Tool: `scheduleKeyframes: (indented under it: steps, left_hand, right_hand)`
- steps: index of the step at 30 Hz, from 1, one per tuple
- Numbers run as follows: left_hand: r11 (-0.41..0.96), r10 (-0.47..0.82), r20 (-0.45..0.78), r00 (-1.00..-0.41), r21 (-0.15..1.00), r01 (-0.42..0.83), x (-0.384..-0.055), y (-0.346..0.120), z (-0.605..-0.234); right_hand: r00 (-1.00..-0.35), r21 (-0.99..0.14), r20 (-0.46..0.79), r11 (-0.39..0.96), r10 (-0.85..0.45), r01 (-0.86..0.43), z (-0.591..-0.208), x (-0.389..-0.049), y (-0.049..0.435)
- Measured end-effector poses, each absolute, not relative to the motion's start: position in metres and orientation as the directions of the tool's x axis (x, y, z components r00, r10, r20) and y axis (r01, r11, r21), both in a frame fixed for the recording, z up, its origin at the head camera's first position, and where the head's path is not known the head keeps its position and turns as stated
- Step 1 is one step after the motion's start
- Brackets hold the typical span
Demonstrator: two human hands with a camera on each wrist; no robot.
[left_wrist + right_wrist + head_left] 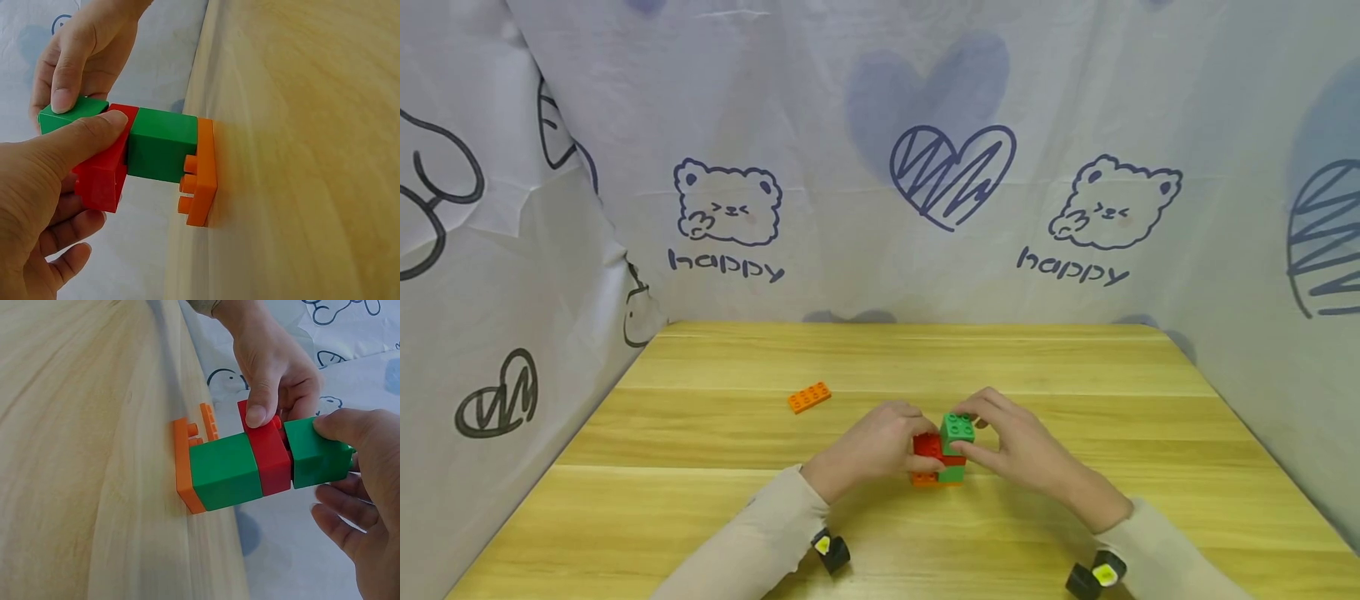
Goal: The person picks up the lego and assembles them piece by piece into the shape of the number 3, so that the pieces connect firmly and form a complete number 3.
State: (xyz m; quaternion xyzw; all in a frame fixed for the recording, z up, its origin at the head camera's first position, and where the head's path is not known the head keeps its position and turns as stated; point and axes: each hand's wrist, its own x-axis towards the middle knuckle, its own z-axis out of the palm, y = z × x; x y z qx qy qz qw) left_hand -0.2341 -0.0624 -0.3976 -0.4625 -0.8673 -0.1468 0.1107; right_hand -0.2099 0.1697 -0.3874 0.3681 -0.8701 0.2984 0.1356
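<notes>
A small stack of toy building bricks stands on the table. At its base lies an orange studded plate brick (205, 172), with a lower green brick (162, 144) on one end and a red brick (272, 456) above that. My left hand (880, 440) pinches the red brick, thumb on the near side. The thumb and fingers of my right hand (1018, 437) grip an upper green brick (957, 428) over the red one's right end. Both wrist views show a thin dark seam between these two; whether they are fully pressed together I cannot tell.
Farther back and left on the wooden table (715, 500) lies a separate orange brick (809, 397) with studs up. White cloth (850, 283) with drawn bears and hearts hangs behind and along both sides of the table.
</notes>
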Motion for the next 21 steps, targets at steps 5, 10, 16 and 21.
scheduleKeyframes:
  steps: [5, 10, 16, 21]
  left_hand:
    - [0.529, 0.767, 0.323, -0.554, 0.170, 0.831, -0.2353, -0.0636, -0.3993]
    - [0.521, 0.768, 0.328, -0.551, 0.180, 0.834, -0.2365, -0.0644, -0.4012]
    - [0.523, 0.768, 0.330, -0.549, 0.171, 0.835, -0.2351, -0.0639, -0.3996]
    - [0.528, 0.768, 0.326, -0.552, 0.165, 0.833, -0.2342, -0.0631, -0.3978]
  right_hand:
    - [-0.718, -0.437, 0.417, 0.569, -0.558, -0.696, -0.3858, -0.2086, 0.1690]
    - [-0.705, -0.432, 0.437, 0.557, -0.559, -0.709, -0.3859, -0.2090, 0.1684]
    - [-0.675, -0.390, 0.459, 0.552, -0.578, -0.737, -0.3866, -0.2111, 0.1674]
    - [-0.678, -0.392, 0.450, 0.553, -0.582, -0.735, -0.3869, -0.2120, 0.1673]
